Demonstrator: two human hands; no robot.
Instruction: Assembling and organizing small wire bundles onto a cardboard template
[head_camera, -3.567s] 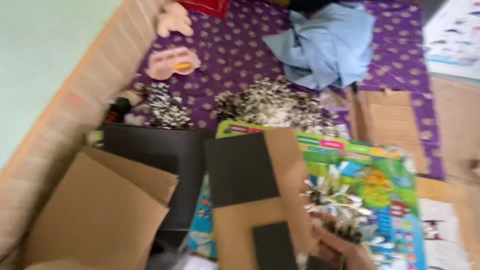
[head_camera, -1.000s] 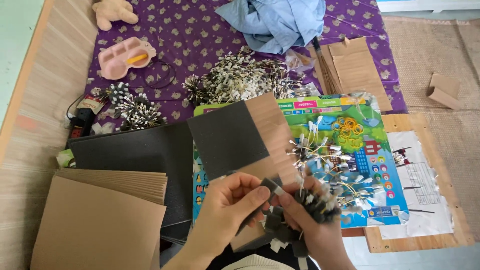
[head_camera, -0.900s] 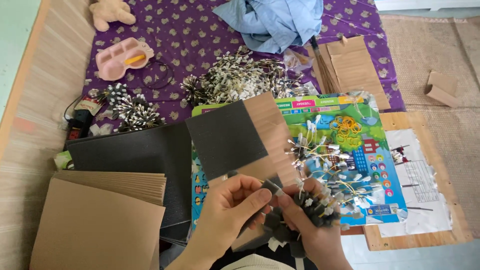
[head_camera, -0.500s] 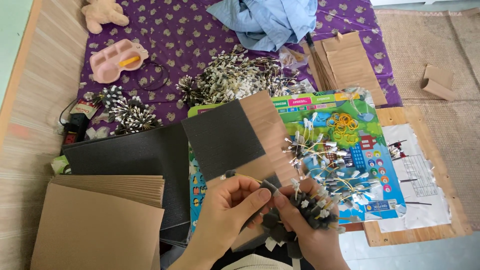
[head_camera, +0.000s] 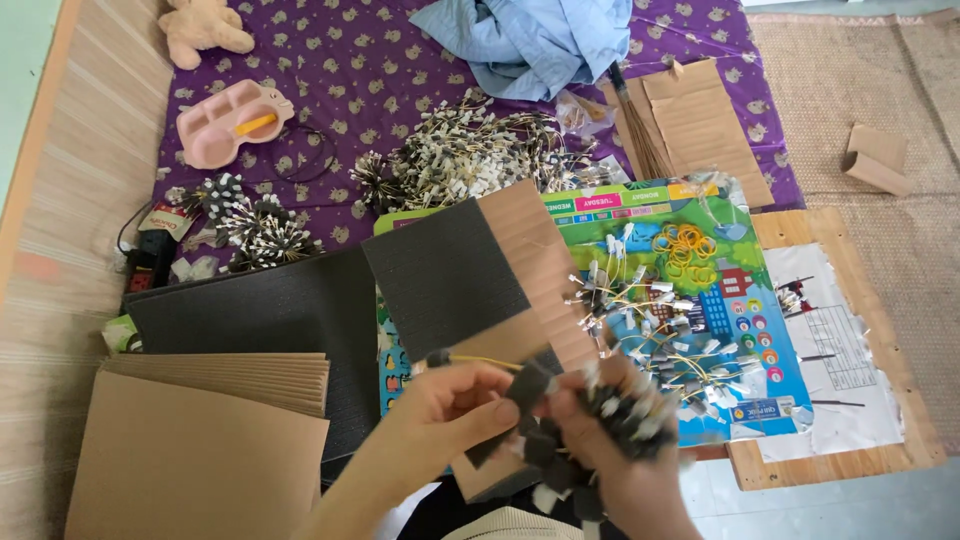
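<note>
My left hand (head_camera: 452, 409) pinches a thin yellow wire stem with a small black tip (head_camera: 470, 360), holding it across toward my right hand. My right hand (head_camera: 620, 455) is closed around a bunch of small black and white foam-tipped stems (head_camera: 590, 425). Both hands hover over a brown cardboard piece faced with a black foam sheet (head_camera: 445, 275). More loose tipped stems (head_camera: 655, 320) lie on a colourful printed board (head_camera: 700, 290) just right of my hands.
A stack of cardboard sheets (head_camera: 200, 450) and a black sheet (head_camera: 260, 320) lie at left. Finished bundles (head_camera: 255, 225) and a big pile of stems (head_camera: 470, 165) rest on the purple mat (head_camera: 370, 70), with a pink tray (head_camera: 230, 120), a blue cloth (head_camera: 530, 40), yellow rubber bands (head_camera: 682, 243).
The camera has shifted from a blurred side view to look down on my hands. Both hands have stayed close together on the bunch, with the wire stem drawn out to the left.
</note>
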